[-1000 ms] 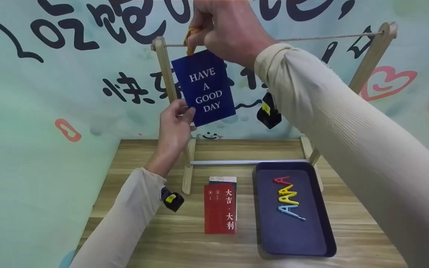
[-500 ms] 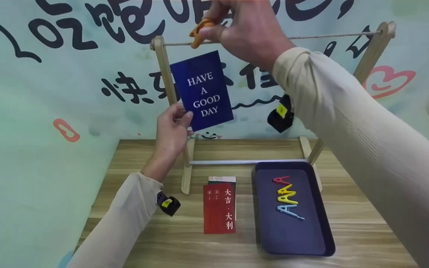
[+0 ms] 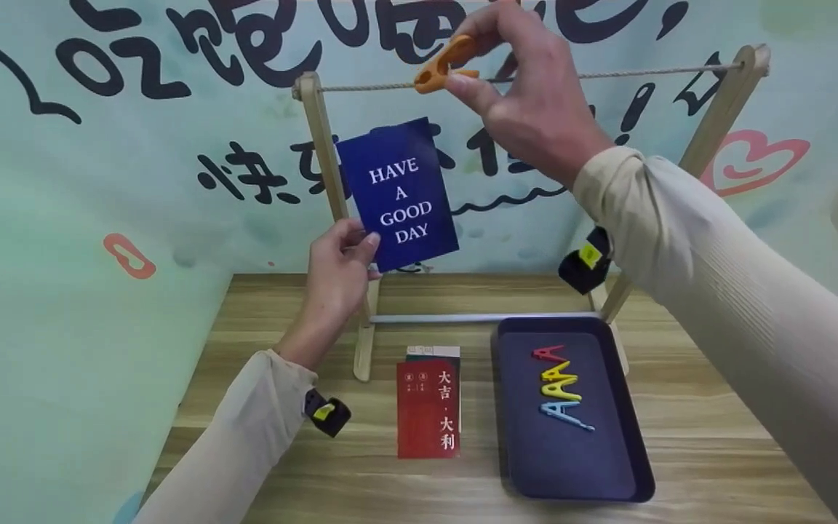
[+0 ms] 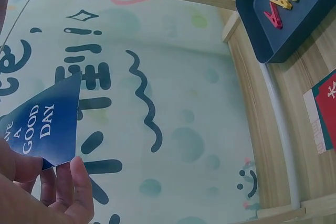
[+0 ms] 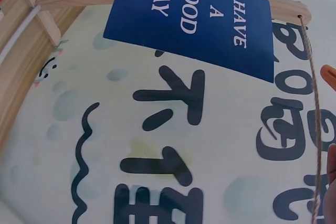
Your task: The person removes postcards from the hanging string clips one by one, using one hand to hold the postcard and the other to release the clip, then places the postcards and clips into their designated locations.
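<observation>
My left hand [image 3: 339,280] pinches a dark blue card [image 3: 419,193] by its lower left edge, between thumb and fingers. The card reads "HAVE A GOOD DAY" and is held slightly tilted, its top edge below the rope [image 3: 652,73]. Between the thumb and fingers of my right hand [image 3: 539,98] is an orange clothespin [image 3: 432,75], up at the rope and apart from the card. Whether it grips the rope cannot be told. In the left wrist view the thumb lies on the card's corner [image 4: 58,124]. Only the tip of the clothespin [image 5: 329,76] shows in the right wrist view.
The rope spans a wooden frame [image 3: 724,116] with a pale bar [image 3: 484,318] low across it. A dark tray [image 3: 572,466] on the table [image 3: 302,466] holds red, yellow and blue clothespins [image 3: 561,375]. Left of it, a red card [image 3: 426,415] overlaps other cards.
The orange clothespin has come away from the card's top edge. My right hand has carried it right along the rope. The card in my left hand has dropped slightly.
</observation>
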The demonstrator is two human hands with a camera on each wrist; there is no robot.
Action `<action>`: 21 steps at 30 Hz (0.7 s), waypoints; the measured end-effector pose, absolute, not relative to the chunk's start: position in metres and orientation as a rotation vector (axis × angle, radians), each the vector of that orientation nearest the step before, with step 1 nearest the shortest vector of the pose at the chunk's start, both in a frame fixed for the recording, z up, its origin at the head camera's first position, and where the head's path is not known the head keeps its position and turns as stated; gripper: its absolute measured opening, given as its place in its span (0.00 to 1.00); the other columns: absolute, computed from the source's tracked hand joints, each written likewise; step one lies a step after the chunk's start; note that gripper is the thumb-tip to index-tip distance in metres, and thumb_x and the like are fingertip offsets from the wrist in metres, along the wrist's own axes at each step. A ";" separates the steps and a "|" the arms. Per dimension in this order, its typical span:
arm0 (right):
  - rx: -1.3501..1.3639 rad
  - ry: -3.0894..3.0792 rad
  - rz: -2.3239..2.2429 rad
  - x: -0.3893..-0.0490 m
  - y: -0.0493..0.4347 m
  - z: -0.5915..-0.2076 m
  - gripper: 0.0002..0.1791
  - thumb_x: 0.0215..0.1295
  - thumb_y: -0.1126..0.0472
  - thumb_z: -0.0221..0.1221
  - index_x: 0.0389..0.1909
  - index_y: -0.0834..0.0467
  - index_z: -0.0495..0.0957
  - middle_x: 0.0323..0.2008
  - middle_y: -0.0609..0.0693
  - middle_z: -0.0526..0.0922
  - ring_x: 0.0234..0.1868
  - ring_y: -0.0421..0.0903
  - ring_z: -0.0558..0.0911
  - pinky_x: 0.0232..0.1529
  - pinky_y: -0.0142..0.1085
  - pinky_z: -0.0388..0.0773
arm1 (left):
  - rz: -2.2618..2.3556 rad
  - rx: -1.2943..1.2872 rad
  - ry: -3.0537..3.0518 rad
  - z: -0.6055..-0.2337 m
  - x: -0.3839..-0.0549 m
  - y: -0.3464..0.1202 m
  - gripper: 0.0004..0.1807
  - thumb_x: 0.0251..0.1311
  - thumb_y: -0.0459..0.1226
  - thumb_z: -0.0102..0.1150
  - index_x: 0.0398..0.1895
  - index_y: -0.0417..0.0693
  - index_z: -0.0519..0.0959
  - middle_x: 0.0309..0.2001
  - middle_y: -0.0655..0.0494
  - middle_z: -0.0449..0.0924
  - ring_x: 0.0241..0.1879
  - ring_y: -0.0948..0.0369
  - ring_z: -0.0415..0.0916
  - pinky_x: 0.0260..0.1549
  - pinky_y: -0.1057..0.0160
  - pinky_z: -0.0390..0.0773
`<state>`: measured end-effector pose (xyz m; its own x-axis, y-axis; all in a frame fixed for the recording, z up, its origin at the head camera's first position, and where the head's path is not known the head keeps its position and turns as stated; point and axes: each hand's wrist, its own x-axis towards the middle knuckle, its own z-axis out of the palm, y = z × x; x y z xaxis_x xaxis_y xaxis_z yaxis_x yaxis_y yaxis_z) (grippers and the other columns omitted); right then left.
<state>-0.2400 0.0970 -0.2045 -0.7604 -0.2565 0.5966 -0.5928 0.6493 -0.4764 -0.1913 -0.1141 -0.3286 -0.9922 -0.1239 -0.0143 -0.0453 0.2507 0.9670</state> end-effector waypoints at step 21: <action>0.648 -2.245 1.198 -0.216 0.135 -0.246 0.22 0.61 0.61 0.68 0.55 0.60 0.77 0.50 0.51 0.83 0.47 0.42 0.79 0.49 0.26 0.75 | -1.871 0.155 -2.451 -0.346 -0.179 -0.110 0.15 0.73 0.32 0.51 0.60 0.43 0.77 0.51 0.45 0.79 0.44 0.56 0.79 0.37 0.64 0.86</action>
